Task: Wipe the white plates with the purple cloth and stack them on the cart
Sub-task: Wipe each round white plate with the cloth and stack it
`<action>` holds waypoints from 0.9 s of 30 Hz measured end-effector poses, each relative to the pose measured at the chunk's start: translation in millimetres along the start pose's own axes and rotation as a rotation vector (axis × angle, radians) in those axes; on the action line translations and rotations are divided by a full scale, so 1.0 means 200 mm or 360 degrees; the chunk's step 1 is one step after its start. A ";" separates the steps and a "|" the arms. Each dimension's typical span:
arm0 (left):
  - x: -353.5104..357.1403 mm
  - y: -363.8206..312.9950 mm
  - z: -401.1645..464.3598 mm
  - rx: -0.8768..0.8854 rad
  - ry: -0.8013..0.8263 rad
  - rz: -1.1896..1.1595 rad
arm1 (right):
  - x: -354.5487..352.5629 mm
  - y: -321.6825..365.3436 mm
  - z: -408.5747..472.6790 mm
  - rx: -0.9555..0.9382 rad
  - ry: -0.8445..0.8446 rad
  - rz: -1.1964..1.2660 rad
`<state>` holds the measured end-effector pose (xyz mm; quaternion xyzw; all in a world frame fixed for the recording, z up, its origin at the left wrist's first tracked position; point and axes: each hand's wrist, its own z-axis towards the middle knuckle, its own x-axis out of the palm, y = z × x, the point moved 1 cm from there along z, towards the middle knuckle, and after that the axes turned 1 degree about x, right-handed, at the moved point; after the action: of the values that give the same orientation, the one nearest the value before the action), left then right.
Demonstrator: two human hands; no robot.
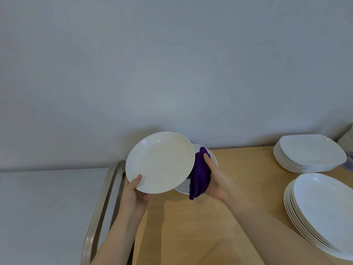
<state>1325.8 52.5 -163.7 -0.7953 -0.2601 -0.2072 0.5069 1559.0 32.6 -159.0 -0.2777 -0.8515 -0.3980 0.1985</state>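
Pale grey wall fills most of my view above the wooden worktop (238, 188) of the cart. My left hand (133, 194) grips the round plate (160, 161) by its near rim, tilted up. Just right of that plate, my right hand (215, 180) clutches the purple cloth (199, 176), with a second plate (214, 159) behind it. Well to the right of the raised plate sit two stacks: a far stack (309, 153) and a near stack (322, 209). A metal handle (103, 207) curves left of it.
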 end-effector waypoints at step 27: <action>0.63 0.40 -0.01 -0.0219 0.0977 0.1151 | -0.51 -0.20 -0.74 -0.0648 -0.0819 0.0055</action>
<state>1474.1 48.6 -144.2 -0.7686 0.2092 -0.2596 0.5459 1629.9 -136.6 -149.7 -0.4176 -0.7718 -0.4734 -0.0759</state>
